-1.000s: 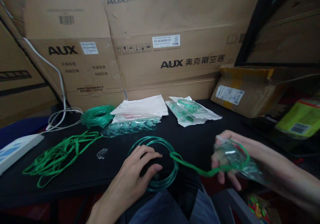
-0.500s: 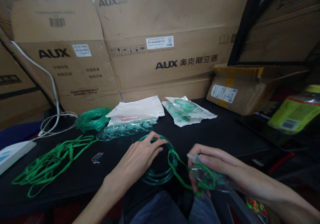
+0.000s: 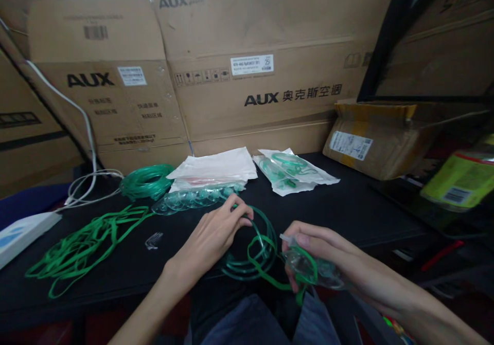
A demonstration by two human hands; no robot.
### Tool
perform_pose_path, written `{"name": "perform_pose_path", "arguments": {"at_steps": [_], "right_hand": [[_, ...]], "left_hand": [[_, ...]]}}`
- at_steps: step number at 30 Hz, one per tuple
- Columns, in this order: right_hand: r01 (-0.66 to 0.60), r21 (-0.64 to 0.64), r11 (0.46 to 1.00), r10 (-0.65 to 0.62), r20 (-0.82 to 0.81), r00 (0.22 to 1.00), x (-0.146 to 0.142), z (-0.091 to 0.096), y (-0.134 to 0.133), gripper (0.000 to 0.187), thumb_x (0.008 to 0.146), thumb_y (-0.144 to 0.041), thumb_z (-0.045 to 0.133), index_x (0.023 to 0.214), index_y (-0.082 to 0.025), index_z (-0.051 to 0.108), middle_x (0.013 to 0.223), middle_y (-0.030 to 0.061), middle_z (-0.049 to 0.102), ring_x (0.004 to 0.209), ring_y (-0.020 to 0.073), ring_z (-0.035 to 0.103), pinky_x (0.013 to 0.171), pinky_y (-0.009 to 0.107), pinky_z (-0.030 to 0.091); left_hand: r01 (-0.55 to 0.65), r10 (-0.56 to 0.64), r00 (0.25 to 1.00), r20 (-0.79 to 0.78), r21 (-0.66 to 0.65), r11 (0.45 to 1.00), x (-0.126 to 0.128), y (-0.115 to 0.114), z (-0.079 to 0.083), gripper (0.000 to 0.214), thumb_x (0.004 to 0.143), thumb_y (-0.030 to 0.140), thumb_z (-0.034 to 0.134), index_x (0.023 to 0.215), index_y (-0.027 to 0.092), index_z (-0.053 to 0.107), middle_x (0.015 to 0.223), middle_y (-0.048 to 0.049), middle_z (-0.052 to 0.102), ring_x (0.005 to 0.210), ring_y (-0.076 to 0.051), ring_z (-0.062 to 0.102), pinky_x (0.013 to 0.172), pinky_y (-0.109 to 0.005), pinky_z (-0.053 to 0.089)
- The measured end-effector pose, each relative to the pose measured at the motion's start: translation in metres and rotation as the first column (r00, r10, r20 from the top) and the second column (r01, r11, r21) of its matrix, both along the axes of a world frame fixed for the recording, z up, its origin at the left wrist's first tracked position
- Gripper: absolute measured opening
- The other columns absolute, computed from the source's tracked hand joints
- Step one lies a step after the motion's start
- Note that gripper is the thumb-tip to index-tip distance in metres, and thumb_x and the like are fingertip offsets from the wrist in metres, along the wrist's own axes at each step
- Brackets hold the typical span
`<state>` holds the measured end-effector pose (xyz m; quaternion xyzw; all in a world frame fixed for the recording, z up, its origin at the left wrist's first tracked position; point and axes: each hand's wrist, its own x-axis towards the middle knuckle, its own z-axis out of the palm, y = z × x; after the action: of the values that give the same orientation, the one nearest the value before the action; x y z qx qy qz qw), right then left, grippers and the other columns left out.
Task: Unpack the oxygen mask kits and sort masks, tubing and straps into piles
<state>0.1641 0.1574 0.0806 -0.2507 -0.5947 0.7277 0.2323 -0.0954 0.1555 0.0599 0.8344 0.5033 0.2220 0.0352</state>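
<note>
My left hand (image 3: pixel 219 228) is over the near edge of the black table, thumb and fingers pinched on a length of clear green tubing. The tubing coil (image 3: pixel 247 271) lies in loose loops beneath and beside that hand. My right hand (image 3: pixel 328 247) is closed around a clear plastic oxygen mask (image 3: pixel 301 264) with a whitish connector at its top left. A green elastic strap (image 3: pixel 270 279) loops from the mask leftward across the coil. The mask's lower side is partly hidden by my fingers.
Behind lie stacked clear masks (image 3: pixel 196 199), white pouches (image 3: pixel 214 165), filled packs (image 3: pixel 289 170) and another green tubing coil (image 3: pixel 146 180). Green straps (image 3: pixel 88 247) and small clear strips (image 3: pixel 153 240) lie left. A carton (image 3: pixel 363 144) and a yellow-labelled bottle (image 3: pixel 459 178) stand right.
My right hand has moved left toward the coil with the mask. My left hand has shifted slightly left and up, and a length of tubing now slants from its fingers across the loops.
</note>
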Motion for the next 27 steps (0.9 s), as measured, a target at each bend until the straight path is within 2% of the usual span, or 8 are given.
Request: {"name": "perform_pose_path", "arguments": {"at_steps": [4, 8, 11, 14, 16, 19, 23, 27], "right_hand": [[-0.032, 0.003, 0.999, 0.032, 0.071, 0.997, -0.002, 0.001, -0.001, 0.035, 0.098, -0.049, 0.057, 0.094, -0.015, 0.063, 0.084, 0.0030, 0.067, 0.079, 0.0164, 0.065, 0.077, 0.028, 0.048], [-0.087, 0.000, 0.996, 0.086, 0.105, 0.991, 0.001, 0.002, -0.003, 0.036, 0.095, -0.051, 0.062, 0.094, -0.015, 0.064, 0.082, 0.0028, 0.065, 0.076, 0.0171, 0.064, 0.075, 0.031, 0.050], [-0.075, 0.059, 0.995, 0.062, 0.202, 0.977, 0.010, 0.004, -0.003, 0.041, 0.092, -0.055, 0.064, 0.099, -0.015, 0.068, 0.087, 0.0044, 0.064, 0.077, 0.0179, 0.063, 0.071, 0.031, 0.052], [-0.039, 0.146, 0.988, -0.001, 0.263, 0.965, 0.019, 0.009, -0.001, 0.045, 0.090, -0.058, 0.064, 0.099, -0.015, 0.072, 0.092, 0.0068, 0.066, 0.081, 0.0197, 0.063, 0.072, 0.031, 0.052], [-0.005, 0.172, 0.985, -0.032, 0.211, 0.977, 0.024, 0.012, 0.002, 0.044, 0.091, -0.058, 0.063, 0.098, -0.015, 0.072, 0.092, 0.0078, 0.068, 0.084, 0.0206, 0.063, 0.075, 0.031, 0.052], [0.020, 0.159, 0.987, -0.031, 0.063, 0.998, 0.025, 0.017, 0.006, 0.041, 0.095, -0.053, 0.059, 0.100, -0.014, 0.071, 0.091, 0.0084, 0.069, 0.081, 0.0200, 0.066, 0.072, 0.030, 0.052], [-0.015, 0.143, 0.990, 0.016, -0.004, 1.000, 0.015, 0.016, 0.007, 0.033, 0.099, -0.045, 0.058, 0.099, -0.013, 0.069, 0.096, 0.0103, 0.073, 0.082, 0.0182, 0.068, 0.073, 0.028, 0.051], [-0.102, 0.067, 0.993, 0.104, -0.037, 0.994, 0.009, 0.012, 0.004, 0.033, 0.098, -0.045, 0.060, 0.103, -0.014, 0.068, 0.089, 0.0092, 0.074, 0.082, 0.0187, 0.071, 0.074, 0.028, 0.052]], "left_hand": [[-0.080, 0.063, 0.983, 0.174, 0.088, 0.993, -0.003, -0.002, -0.003, 0.014, 0.104, 0.018, 0.039, 0.108, 0.023, 0.052, 0.113, -0.0039, 0.055, 0.098, -0.016, 0.064, 0.084, -0.027, 0.053], [-0.078, 0.056, 0.975, 0.215, 0.095, 0.992, -0.006, -0.003, -0.005, 0.015, 0.104, 0.017, 0.038, 0.111, 0.024, 0.049, 0.115, -0.0039, 0.061, 0.102, -0.017, 0.065, 0.089, -0.028, 0.051], [-0.026, 0.012, 0.990, 0.138, 0.098, 0.995, -0.006, -0.004, -0.006, 0.017, 0.106, 0.019, 0.036, 0.115, 0.024, 0.050, 0.132, -0.0051, 0.061, 0.118, -0.018, 0.060, 0.097, -0.030, 0.048], [-0.025, 0.026, 1.000, -0.004, 0.109, 0.994, -0.005, -0.006, -0.004, 0.018, 0.106, 0.021, 0.038, 0.114, 0.022, 0.054, 0.118, -0.0051, 0.066, 0.106, -0.021, 0.060, 0.091, -0.035, 0.048], [0.005, 0.006, 0.996, -0.092, 0.119, 0.993, -0.004, -0.007, -0.001, 0.019, 0.105, 0.020, 0.042, 0.114, 0.024, 0.058, 0.104, -0.0032, 0.068, 0.094, -0.022, 0.057, 0.086, -0.038, 0.047], [0.075, -0.055, 0.990, -0.129, 0.156, 0.985, -0.003, -0.008, 0.001, 0.025, 0.101, 0.014, 0.049, 0.116, 0.030, 0.062, 0.104, -0.0005, 0.069, 0.100, -0.025, 0.052, 0.092, -0.043, 0.042], [0.106, -0.118, 0.990, 0.078, 0.143, 0.984, -0.002, -0.006, -0.002, 0.022, 0.102, 0.012, 0.045, 0.110, 0.022, 0.063, 0.107, -0.0035, 0.069, 0.113, -0.022, 0.053, 0.099, -0.037, 0.044], [0.039, -0.059, 0.972, 0.227, 0.092, 0.995, -0.003, -0.005, -0.006, 0.023, 0.105, 0.015, 0.040, 0.112, 0.019, 0.061, 0.112, -0.0047, 0.067, 0.107, -0.016, 0.060, 0.099, -0.030, 0.047]]}}
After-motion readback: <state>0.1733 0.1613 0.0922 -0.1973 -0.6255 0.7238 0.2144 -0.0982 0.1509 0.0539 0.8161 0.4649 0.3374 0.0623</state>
